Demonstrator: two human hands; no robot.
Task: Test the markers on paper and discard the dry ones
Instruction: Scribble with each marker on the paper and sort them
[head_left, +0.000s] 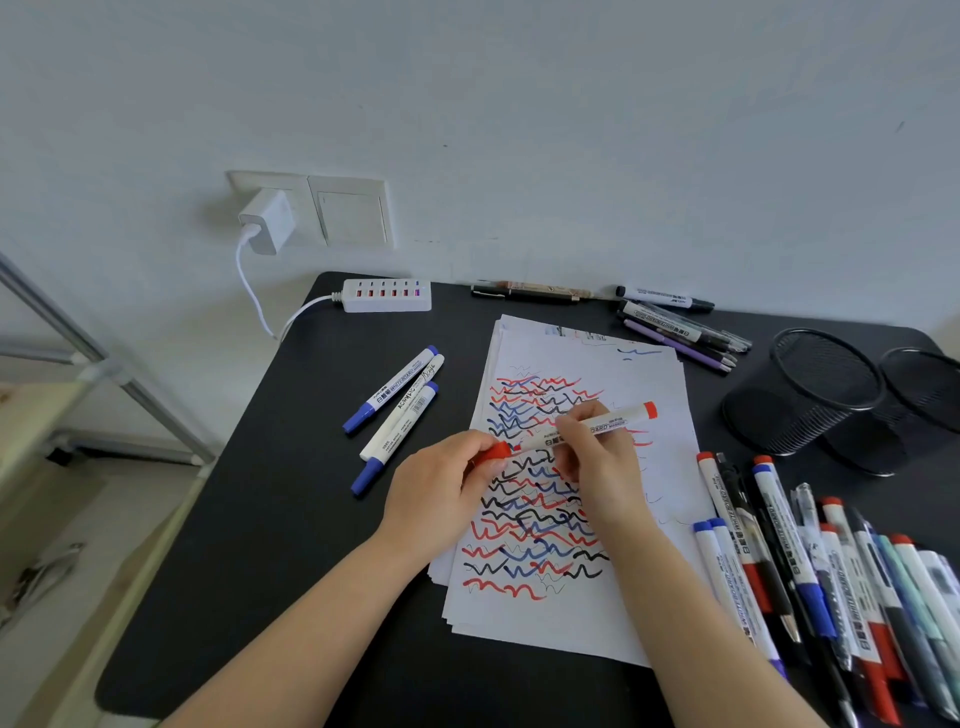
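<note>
A white whiteboard marker with a red end (608, 422) is held over the stack of paper (654, 384), which is covered in red, blue and black wavy lines. My right hand (597, 457) grips the marker's barrel. My left hand (441, 488) pinches its red cap (493, 453) at the marker's left end; a small gap shows between cap and barrel. Three markers with blue caps (397, 410) lie together left of the paper. Several more markers and pens (810, 571) lie in a heap at the right of the paper.
Two black mesh cups (810, 395) lie on their sides at the right. More pens (675, 322) lie along the back edge by the wall. A white power strip (387, 295) sits at the back left of the black table (270, 519).
</note>
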